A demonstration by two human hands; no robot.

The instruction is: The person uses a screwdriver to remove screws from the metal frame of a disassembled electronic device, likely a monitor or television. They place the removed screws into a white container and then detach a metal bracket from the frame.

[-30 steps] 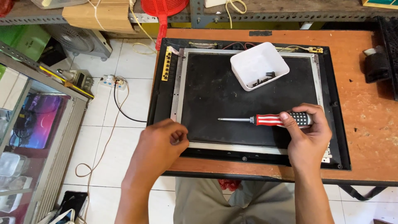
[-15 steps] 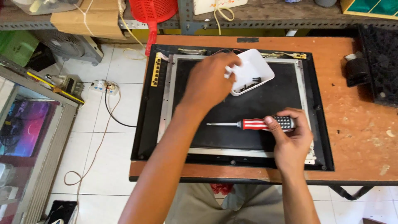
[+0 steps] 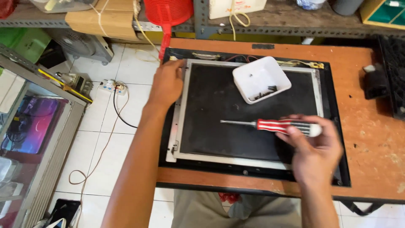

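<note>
A flat dark screen panel (image 3: 228,114) in a silver metal frame (image 3: 179,126) lies inside a black bezel (image 3: 253,174) on an orange-brown wooden table (image 3: 371,139). My left hand (image 3: 166,82) grips the frame at its upper left corner, fingers curled over the edge. My right hand (image 3: 314,147) holds a red-and-white striped screwdriver (image 3: 274,125) by the handle, its shaft pointing left just above the panel. A white square tray (image 3: 261,79) with several small dark screws sits on the panel's upper right part.
A red plastic swatter (image 3: 166,17) hangs from the shelf behind the table. A black object (image 3: 375,82) lies at the table's right. On the tiled floor at left are a power strip (image 3: 112,86) with cables, a fan (image 3: 80,42) and a glass cabinet (image 3: 29,126).
My left hand went from the front edge up to the white tray, then left to the frame's upper left corner. My right hand kept the screwdriver and shifted slightly.
</note>
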